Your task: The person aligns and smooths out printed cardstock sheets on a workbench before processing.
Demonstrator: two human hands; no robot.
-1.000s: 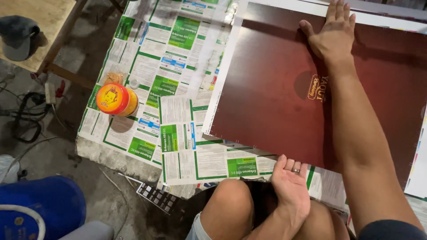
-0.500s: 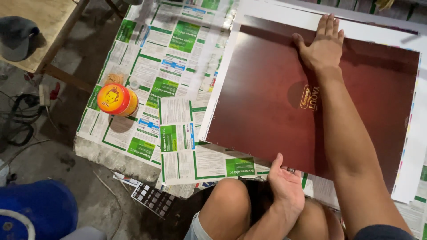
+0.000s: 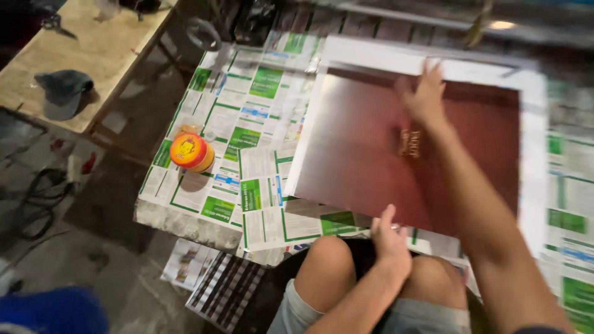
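Two hands: left hand (image 3: 391,238), right hand (image 3: 424,99). One dark red board (image 3: 365,154) with one gold emblem (image 3: 411,142). One orange-lidded jar (image 3: 192,152) on the left. One grey cap (image 3: 62,93) on the far-left wooden tabletop (image 3: 117,43). Newspaper sheets (image 3: 247,124): many, too overlapped to count.

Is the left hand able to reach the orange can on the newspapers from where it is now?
Probably yes. The left hand rests at the near edge of the maroon sheet, and only flat newspapers lie between it and the orange can; nothing blocks the way.
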